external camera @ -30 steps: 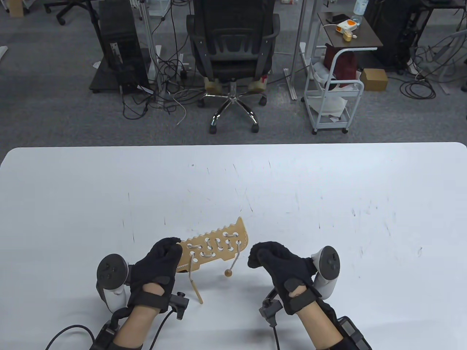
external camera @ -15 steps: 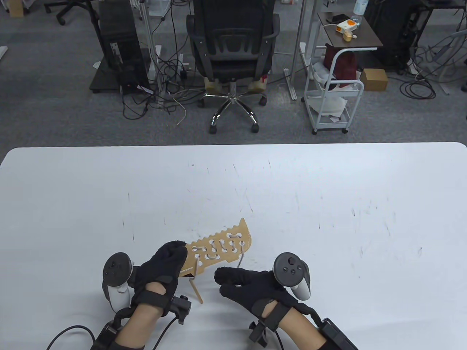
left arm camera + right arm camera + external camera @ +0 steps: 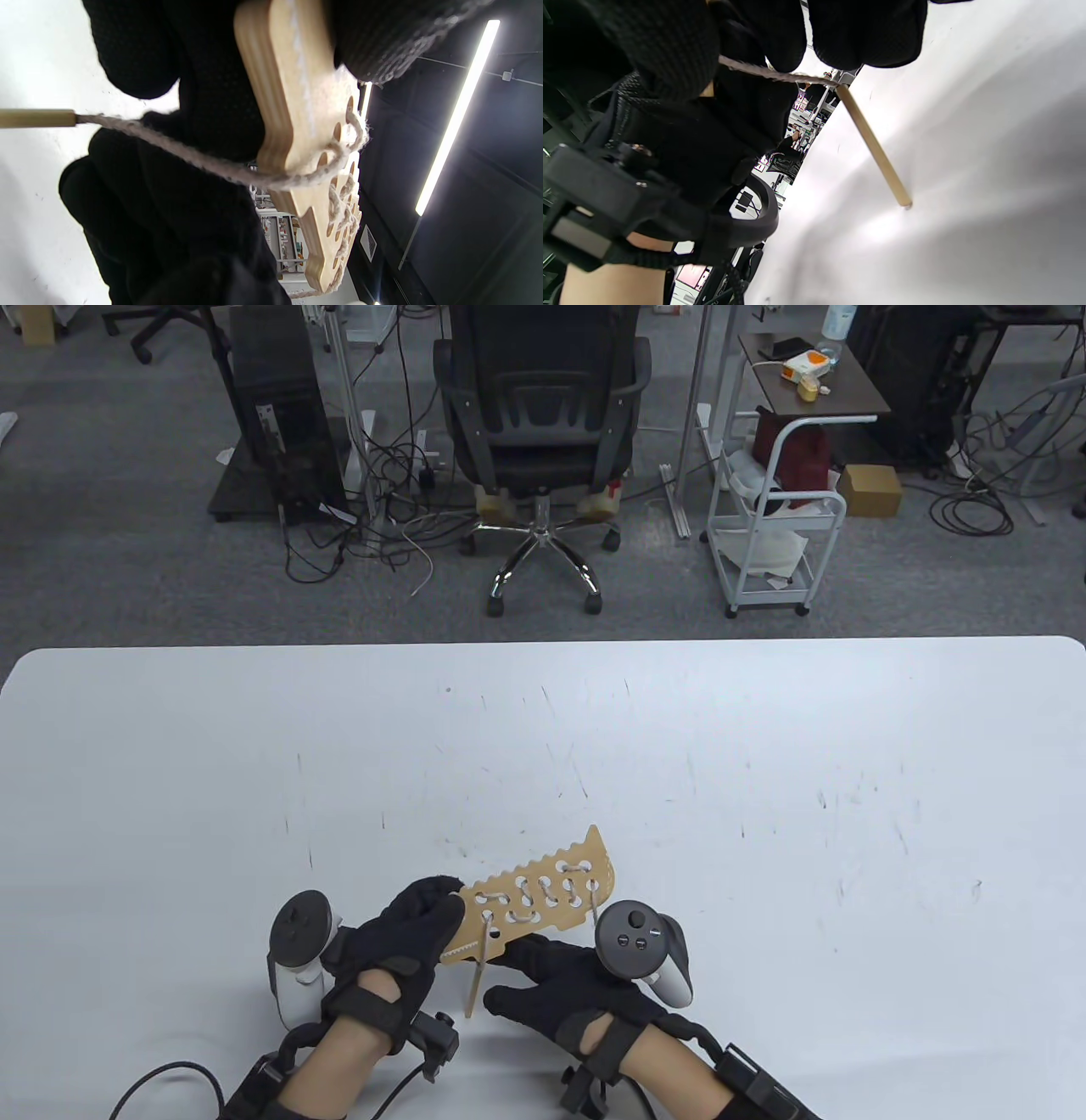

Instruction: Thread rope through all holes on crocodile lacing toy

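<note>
The wooden crocodile lacing toy [image 3: 543, 895] is held tilted above the table, with pale rope [image 3: 522, 892] laced through several of its holes. My left hand [image 3: 428, 909] grips the toy's left end; in the left wrist view the toy [image 3: 297, 106] sits between its fingers [image 3: 220, 97]. The rope [image 3: 199, 159] runs from a hole to a wooden needle [image 3: 473, 991] that hangs with its tip on the table. My right hand [image 3: 507, 977] lies under the toy with fingers stretched left, beside the needle [image 3: 874, 148] and not holding it. The rope's other end is hidden behind the right hand's tracker.
The white table [image 3: 764, 780] stretches wide beyond and to both sides of the hands. Past its far edge stand an office chair [image 3: 539, 415] and a white cart [image 3: 776, 526] on the floor.
My right hand swung from the toy's right side down and left, under the toy, toward the needle. My left hand shifted the toy to the right. The bead end went out of sight.
</note>
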